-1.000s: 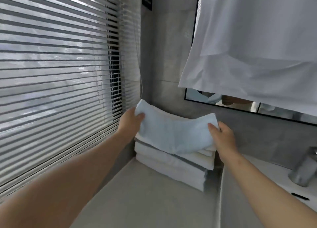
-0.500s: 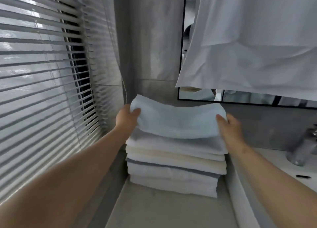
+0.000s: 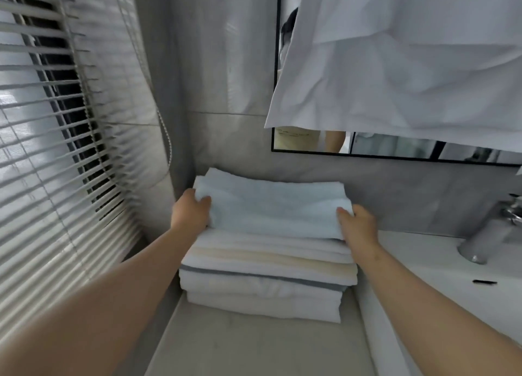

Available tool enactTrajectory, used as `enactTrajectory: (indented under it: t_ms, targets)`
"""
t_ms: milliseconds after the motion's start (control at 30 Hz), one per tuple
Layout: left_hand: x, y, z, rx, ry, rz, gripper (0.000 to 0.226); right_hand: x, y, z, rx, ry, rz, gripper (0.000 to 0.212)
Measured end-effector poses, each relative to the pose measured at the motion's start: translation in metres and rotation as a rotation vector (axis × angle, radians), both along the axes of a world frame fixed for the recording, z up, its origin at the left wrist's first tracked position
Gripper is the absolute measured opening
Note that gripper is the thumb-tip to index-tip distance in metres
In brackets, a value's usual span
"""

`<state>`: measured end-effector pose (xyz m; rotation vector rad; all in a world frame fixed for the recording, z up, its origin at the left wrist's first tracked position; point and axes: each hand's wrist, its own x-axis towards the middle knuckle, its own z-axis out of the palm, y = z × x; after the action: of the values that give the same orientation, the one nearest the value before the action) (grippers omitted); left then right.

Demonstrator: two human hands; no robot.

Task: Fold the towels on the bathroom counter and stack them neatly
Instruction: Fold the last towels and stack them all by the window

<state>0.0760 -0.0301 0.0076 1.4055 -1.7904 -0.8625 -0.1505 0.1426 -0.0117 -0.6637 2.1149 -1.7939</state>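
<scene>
White slatted blind (image 3: 56,149) at nine o'clock. White sheet (image 3: 395,64) at one o'clock, draped over most of a mirror (image 3: 395,148). Grey desk (image 3: 254,347) from centre down to six o'clock. At centre, on the desk, a stack (image 3: 262,291) of folded towels, white and cream, one edged grey. On top, lying flat, a pale blue towel (image 3: 274,209). Gripped at its nine o'clock end by left hand (image 3: 190,211), at its three o'clock end by right hand (image 3: 357,223), thumbs on top. Metal tap (image 3: 485,240) at three o'clock.

head view | worn high | faces forward-down | near counter (image 3: 254,344)
</scene>
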Motion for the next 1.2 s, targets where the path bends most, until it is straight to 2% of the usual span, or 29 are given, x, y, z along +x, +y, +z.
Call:
enactTrajectory:
  t_ms: [167,367,533,733,967,1133,1200]
  targets:
    - [-0.002,-0.004,-0.003,0.030,-0.124,0.055,0.026,-0.011,0.000,-0.003,0.088,-0.015,-0.003,0.030]
    - [-0.005,-0.003,-0.010,0.063,-0.296,0.077,0.043,-0.019,0.008,-0.009,0.291,0.050,0.100,0.021]
    - [-0.009,-0.005,-0.009,0.020,-0.319,0.097,0.044,-0.025,0.007,-0.015,0.318,0.072,0.111,0.018]
    - [-0.003,-0.006,-0.012,-0.059,-0.541,0.177,0.043,-0.026,0.007,-0.017,0.338,0.147,0.124,0.014]
    - [0.005,-0.012,-0.017,0.021,-0.285,0.234,0.038,-0.023,0.006,-0.020,0.231,0.170,0.093,0.012]
    - [0.005,-0.009,-0.021,0.062,-0.353,0.264,0.040,-0.026,0.007,-0.031,0.296,0.120,0.079,0.012]
    - [0.006,-0.004,-0.024,0.093,-0.294,0.252,0.046,-0.027,0.008,-0.034,0.292,0.043,0.062,0.027]
